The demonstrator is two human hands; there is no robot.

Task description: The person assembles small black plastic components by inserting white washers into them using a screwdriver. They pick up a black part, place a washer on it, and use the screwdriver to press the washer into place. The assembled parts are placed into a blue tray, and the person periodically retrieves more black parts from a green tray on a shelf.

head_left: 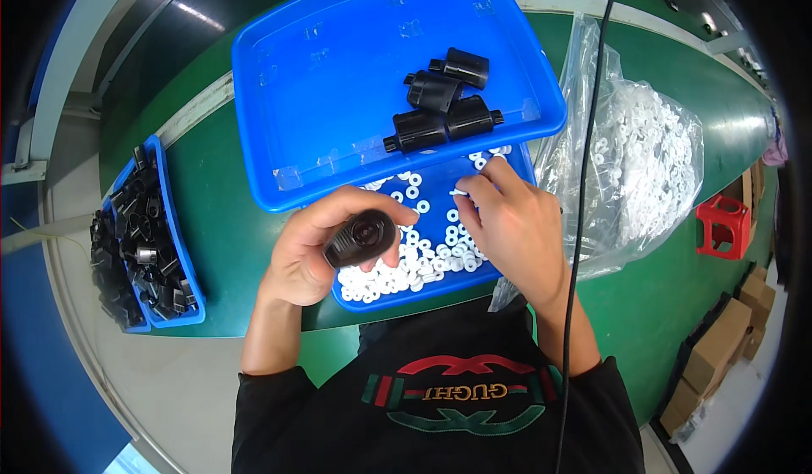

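My left hand (298,252) is closed around a black plastic housing (362,239), whose round hollow end faces up. To its right, my right hand (518,224) pinches a small white washer (458,192) between thumb and forefinger; the fingers partly cover it. Both hands are above a blue tray (423,299) scattered with white washers (381,283), heaped thickest along the near side. Resting across the far part of that tray is a larger blue tray (338,93). Several black housings (433,92) lie together toward its near right side.
On the left stands a blue bin (188,263) full of black parts (148,220). A clear plastic bag (626,220) of white washers lies to the right on the green tabletop (220,178). A black cable (584,178) hangs beside my right arm. Beyond are a red stool (723,220) and cardboard boxes (715,345).
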